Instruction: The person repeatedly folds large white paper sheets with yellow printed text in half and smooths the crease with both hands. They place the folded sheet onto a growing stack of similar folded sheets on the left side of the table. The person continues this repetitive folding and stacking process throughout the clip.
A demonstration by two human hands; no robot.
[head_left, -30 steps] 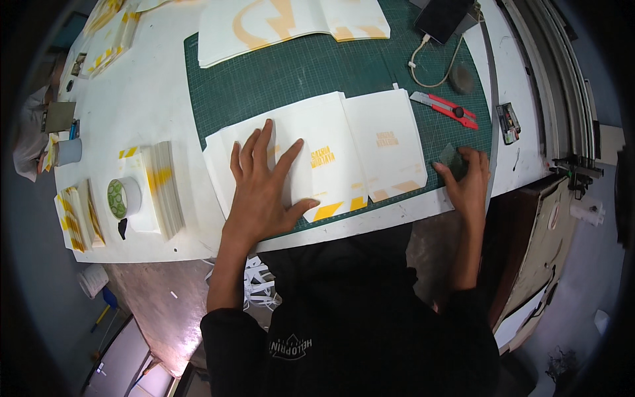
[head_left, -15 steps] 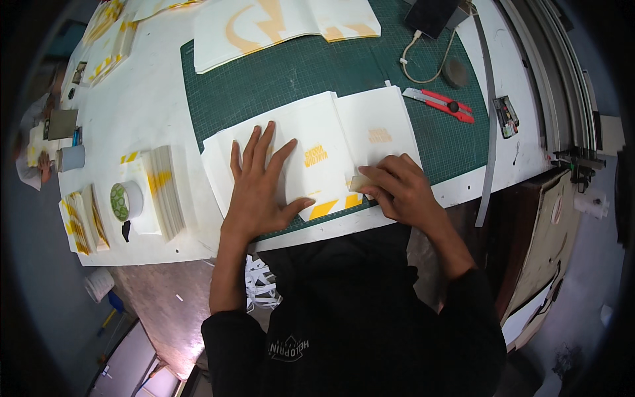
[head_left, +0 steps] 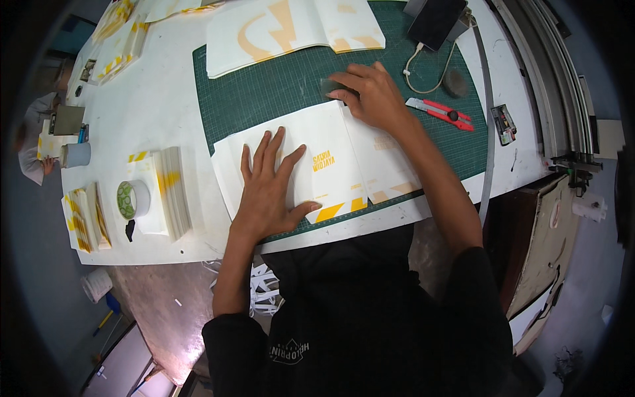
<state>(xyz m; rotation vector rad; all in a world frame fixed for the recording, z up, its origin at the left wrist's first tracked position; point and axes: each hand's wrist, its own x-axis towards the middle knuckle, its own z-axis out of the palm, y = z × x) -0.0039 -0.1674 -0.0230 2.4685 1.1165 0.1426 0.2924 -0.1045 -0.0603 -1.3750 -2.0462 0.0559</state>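
A white printed sheet [head_left: 334, 142] with yellow lettering and yellow stripes lies folded on the green cutting mat [head_left: 278, 96]. A panel with paler print [head_left: 390, 175] extends from under its right side. My left hand [head_left: 268, 178] rests on the folded sheet, fingers spread and palm down. Beyond the sheet's far edge, near the fold, my right hand [head_left: 374, 96] pinches a small flat translucent piece [head_left: 329, 86], like a scraper card. To the right of that hand lies a red utility knife [head_left: 443, 114] with its blade showing.
At the far edge lie more printed sheets [head_left: 264, 36]. A dark phone-like device [head_left: 433, 23] with a white cable stands far right, near a long metal ruler [head_left: 489, 132]. Folded stacks [head_left: 173, 192] and a tape roll [head_left: 135, 198] sit left. Another person's hand [head_left: 47, 164] shows far left.
My right hand has moved from the near end of the fold to beyond the sheet's far edge, carrying the flat piece. My left hand stays spread on the sheet.
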